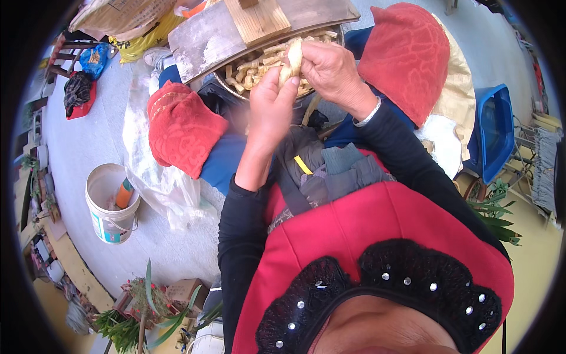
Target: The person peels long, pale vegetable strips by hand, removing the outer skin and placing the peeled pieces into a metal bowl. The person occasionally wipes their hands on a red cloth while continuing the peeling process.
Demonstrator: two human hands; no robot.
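Between my two hands is a pale, flat strip of plant-like material [293, 57], looped or folded on itself. My left hand [273, 99] pinches its lower end between thumb and finger. The fingers of my right hand [329, 71] grip its upper part. Both hands are over a round metal-rimmed basin [234, 92], which holds many similar knotted pale pieces [250, 71]. A worn wooden board [199, 42] lies across the basin's far side, with a lighter wood block [258, 20] on it. The board hides part of the basin.
Red cloths [185, 128] cover both knees. A white plastic bucket [110, 212] holding an orange-and-green object stands at the left on the floor, near clear plastic sheeting [146, 177]. A blue plastic tub [491, 132] is at the right. Potted plants stand at lower left and right; sacks lie at upper left.
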